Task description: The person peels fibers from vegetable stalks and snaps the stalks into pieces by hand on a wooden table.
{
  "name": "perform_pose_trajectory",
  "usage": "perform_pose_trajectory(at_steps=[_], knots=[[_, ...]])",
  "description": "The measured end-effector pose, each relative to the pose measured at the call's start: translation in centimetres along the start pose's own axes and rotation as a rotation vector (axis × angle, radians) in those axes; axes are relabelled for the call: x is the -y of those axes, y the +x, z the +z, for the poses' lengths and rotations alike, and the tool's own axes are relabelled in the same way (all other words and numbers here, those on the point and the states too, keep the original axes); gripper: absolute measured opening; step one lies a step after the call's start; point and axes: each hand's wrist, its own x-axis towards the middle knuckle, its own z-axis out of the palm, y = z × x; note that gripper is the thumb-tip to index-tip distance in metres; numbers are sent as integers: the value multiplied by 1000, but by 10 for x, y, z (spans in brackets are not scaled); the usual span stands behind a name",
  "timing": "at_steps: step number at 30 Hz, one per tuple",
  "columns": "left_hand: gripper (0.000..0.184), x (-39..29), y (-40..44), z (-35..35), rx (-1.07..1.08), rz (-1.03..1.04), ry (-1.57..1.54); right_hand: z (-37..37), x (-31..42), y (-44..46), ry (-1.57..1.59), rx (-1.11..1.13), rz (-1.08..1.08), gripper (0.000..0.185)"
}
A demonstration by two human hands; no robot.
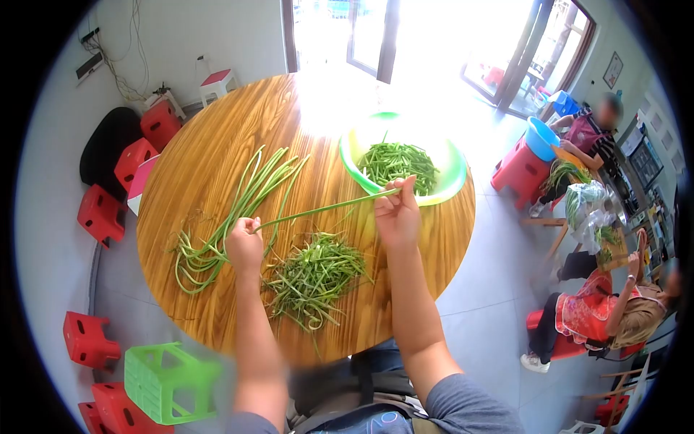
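Left of the green-and-white bowl (454,165), on the round wooden table (195,166): one loose bundle of long green stems (242,195), curled at the near ends; inside the bowl: short cut green pieces (396,160), piled; nearer the wearer than the bowl and to its left: one tangled heap of thin green scraps (318,275); left hand (244,246), nearer than the bowl and well to its left, fingers curled round a single long stem (318,213); right hand (397,213), just before the bowl's near rim, thumb and fingertips pinched on the same stem, which runs nearly straight between both hands; right of the bowl, well apart: one blue basin (541,137) on a red stool (519,173); farther right: two other people (596,311).
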Motion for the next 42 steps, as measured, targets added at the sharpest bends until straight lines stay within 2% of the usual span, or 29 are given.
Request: perform_pose_trajectory(at_steps=[5, 6, 9, 15, 19, 21, 25, 27, 29, 31, 33, 37, 39, 41, 42], knots=[[19, 28, 4, 1, -16, 39, 131, -8, -7, 3, 41, 134, 99, 29], [17, 23, 5, 0, 29, -46, 142, -1, -9, 3, 23, 161, 98, 30], [13, 31, 4, 8, -99, 99, 184, 11, -10, -6, 0, 172, 92, 32], [11, 37, 9, 7, -86, 212, 271, 55, 2, -19, -46, 133, -2, 29], [10, 53, 21, -10, -32, 186, 328, 88, 43, -26, -73, 332, -157, 28], [12, 59, 25, -21, -36, 279, 505, 99, 73, -29, 39, 373, -121, 27], [12, 102, 50, -18, 45, 198, 574, 96, 124, -45, 187, 434, -24, 25], [14, 104, 48, -22, 73, 200, 569, 94, 141, -60, 116, 467, -24, 25], [15, 95, 43, -32, 100, 208, 564, 103, 151, -85, 24, 280, -101, 35], [16, 95, 40, -36, 128, 203, 498, 102, 162, -105, -50, 193, -162, 32], [18, 81, 34, -47, 184, 136, 426, 94, 184, -122, -90, 179, -1, 34], [26, 77, 12, -68, 191, 226, 258, 95, 196, -156, -822, -32, -49, 32], [29, 75, -8, -90, 179, 290, 189, 86, 185, -167, -1245, -190, -151, 30], [30, 67, -30, -116, 223, 234, 145, 60, 187, -171, -1656, -290, -193, 30], [30, 60, -40, -129, 246, 217, 156, 47, 187, -172, -1703, -317, -153, 31]])
